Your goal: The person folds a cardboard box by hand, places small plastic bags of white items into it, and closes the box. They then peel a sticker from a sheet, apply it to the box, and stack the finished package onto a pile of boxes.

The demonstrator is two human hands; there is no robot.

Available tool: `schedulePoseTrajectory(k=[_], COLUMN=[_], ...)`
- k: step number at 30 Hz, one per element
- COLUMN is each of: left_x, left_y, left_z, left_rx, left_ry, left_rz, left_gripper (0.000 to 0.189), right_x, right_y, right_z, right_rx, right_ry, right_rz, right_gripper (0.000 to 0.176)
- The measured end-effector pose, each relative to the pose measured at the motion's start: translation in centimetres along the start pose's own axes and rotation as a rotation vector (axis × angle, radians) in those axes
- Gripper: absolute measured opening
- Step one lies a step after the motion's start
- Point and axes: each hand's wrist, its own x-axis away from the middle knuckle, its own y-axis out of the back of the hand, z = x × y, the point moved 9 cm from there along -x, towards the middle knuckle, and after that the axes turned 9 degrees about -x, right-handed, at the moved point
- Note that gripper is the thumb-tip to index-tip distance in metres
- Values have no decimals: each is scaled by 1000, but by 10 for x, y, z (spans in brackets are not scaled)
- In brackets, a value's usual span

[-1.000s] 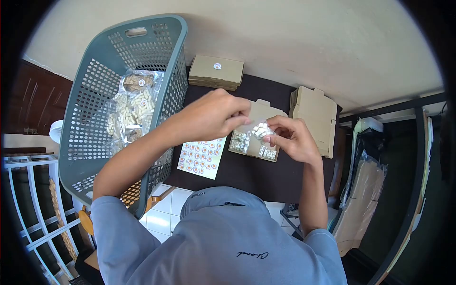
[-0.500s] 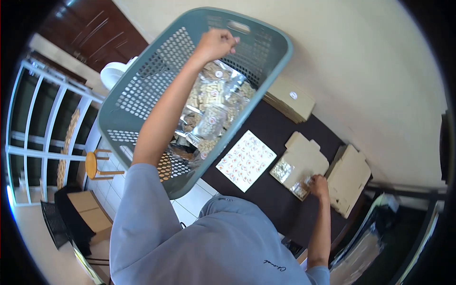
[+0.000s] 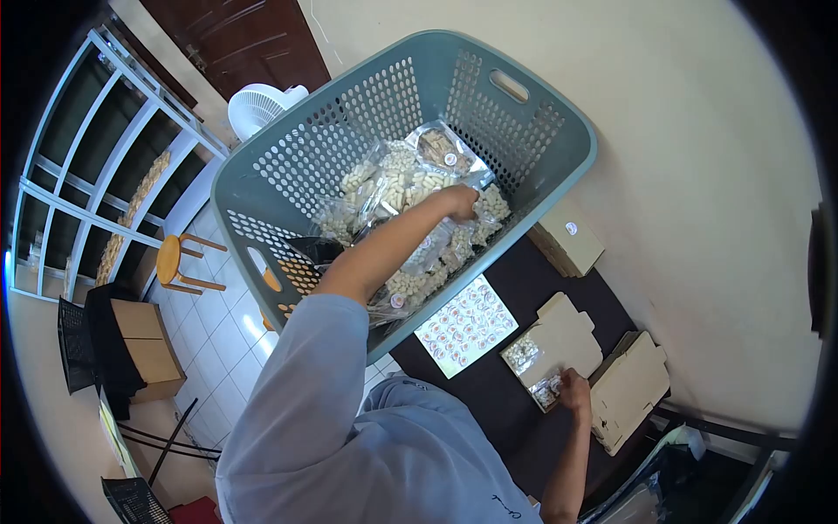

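Okay, so the left hand (image 3: pixel 458 203) is down in the big laundry-style basket (image 3: pixel 559 144), just up and right of centre. Its fingers are curled down among the clear packets (image 3: pixel 428 181), so I honestly can't tell if they're apart or pinching anything. The lower layers of the pile are hidden too, under shiny, crinkly plastic and partly behind the forearm.

The right hand (image 3: pixel 576 390) is out at 4 o'clock, at the lower right edge of the open box (image 3: pixel 567 336), right by a small bag (image 3: pixel 546 390). Fingers look bent, but they're tiny and the hand covers them, so no clue whether they're closed on it. Another small bag (image 3: pixel 524 355) lies in the same box, up and left of that one. Glare blurs what's inside both.

Basket is blue-green plastic, full of round holes, with rounded corners. The packets hold pale, stubby, lumpy bits, plus one flat silvery pack (image 3: pixel 449 153) with brownish stuff, towards 12 o'clock.

Box is plain brown cardboard, lid flaps spread, on the dark bench (image 3: pixel 502 384). Glossy sticker sheet (image 3: pixel 467 326) at 5 o'clock, its top edge cut off by the basket rim. Stacked boxes (image 3: pixel 572 236) at 3 o'clock are partly hidden by it as well.
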Motion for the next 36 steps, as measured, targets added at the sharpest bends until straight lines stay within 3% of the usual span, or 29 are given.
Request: schedulePoseTrajectory(k=[2,5,6,9,11,13,16,18,20,21,25,27,29,31,32,34,35,36], left_x=[23,7,6,-30,-7,-13,6,31,55,72,150,198,214,209,213,211,236,248], left_y=[12,-9,-8,-37,-4,10,83,138,188,212,267,272,258,235,224,208,216,211], left_z=[-15,-5,-5,8,-4,4,5,-5,-31,-50,-145,-200,-232,-248,-259,-266,-286,-296], left_rx=[-77,-44,-46,-84,4,80,119,336,498,527,464,193,297,471,475,791,489,314], left_ry=[149,246,274,137,71,56,-59,-76,-236,-333,-581,-811,-870,-684,-708,-719,-982,-1064], left_rz=[85,81,-10,24,16,16,-316,-409,-529,-634,-809,-1008,-916,-649,-634,-571,-793,-829], left_gripper=[63,72,62,50,45,50,43,42,32,30,27,28,29,29,29,26,23,23], right_x=[2,4,4,12,22,38,47,55,60,63,81,94,106,118,125,132,129,129], right_y=[-2,-6,-5,-3,4,20,38,52,65,72,109,128,144,158,166,174,171,166], right_z=[5,-4,-5,-5,14,32,32,43,55,64,135,172,206,231,250,261,265,270], right_rx=[88,72,72,47,48,27,-11,-30,-316,-326,-668,-861,-982,-975,-1099,-1224,-1440,-1652], right_ry=[86,34,32,56,151,102,126,190,-33,-44,178,233,319,382,468,547,570,594], right_rz=[-34,-3,-10,-51,-109,-182,-330,-422,-252,-272,-338,-311,-276,-306,-289,-295,-157,-9], right_gripper=[16,24,24,29,36,38,36,33,23,23,17,17,18,20,22,24,26,28])
